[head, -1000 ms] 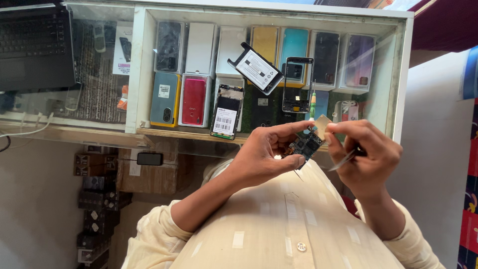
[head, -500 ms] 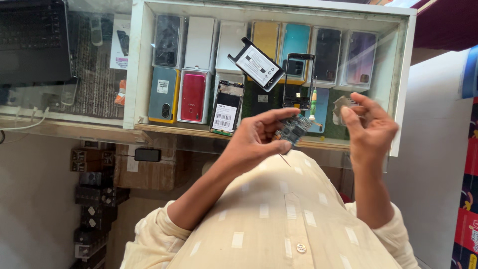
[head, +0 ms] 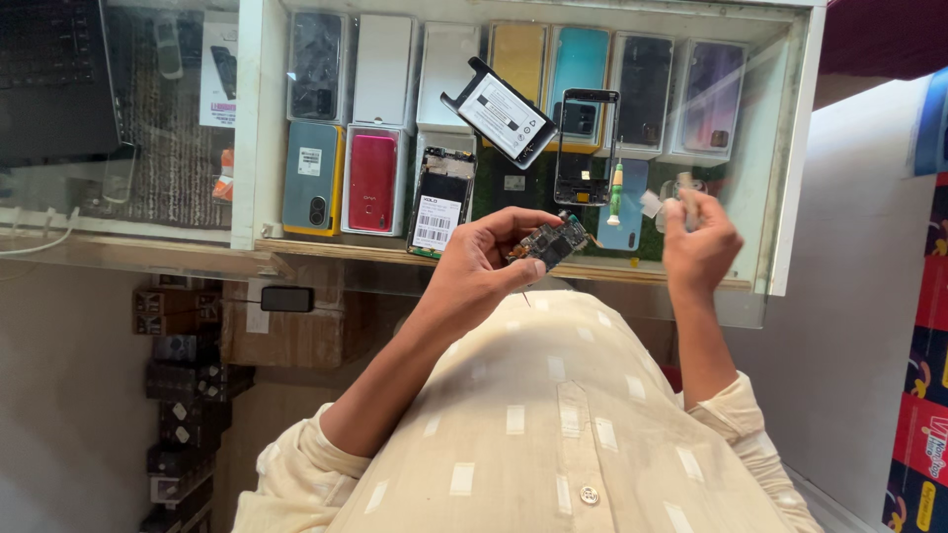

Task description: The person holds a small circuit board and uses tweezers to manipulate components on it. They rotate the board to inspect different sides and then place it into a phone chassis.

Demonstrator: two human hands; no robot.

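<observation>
Far to the left of the left grip: a dark laptop (head: 54,84) on a glass shelf (head: 128,252), a white cable trailing off its near edge. Nearer, behind a white frame (head: 247,118): a display case of phone back covers, a blue-grey one (head: 314,176) and a red one (head: 373,180) side by side, a phone with a barcode sticker (head: 439,202) just above and left of the grip.

Left hand (head: 484,262) raised before the chest, grip narrow: thumb and fingertips (head: 528,219) pinching a small dark circuit board (head: 548,242) by its left end. Board tilted, right end free in the air, a thin wire hanging below its lower edge. Clear of the bench edge (head: 375,255) behind, not touching it.

Above the board: a black phone battery (head: 499,111) lying askew, and an empty dark phone frame (head: 585,146) upright beside it. Just right of the board, across an open gap: a green-handled screwdriver (head: 615,192) standing against a light blue cover (head: 632,202).

Right hand (head: 699,247) well apart from the left, grip closed around something pale and small (head: 671,202) at the fingertips; too blurred to tell what. Beyond that grip: the white case wall (head: 790,158), then a pale plain wall, open room between. Below both grips: a cream shirt (head: 553,424) with pale dashes, filling the lower middle.
</observation>
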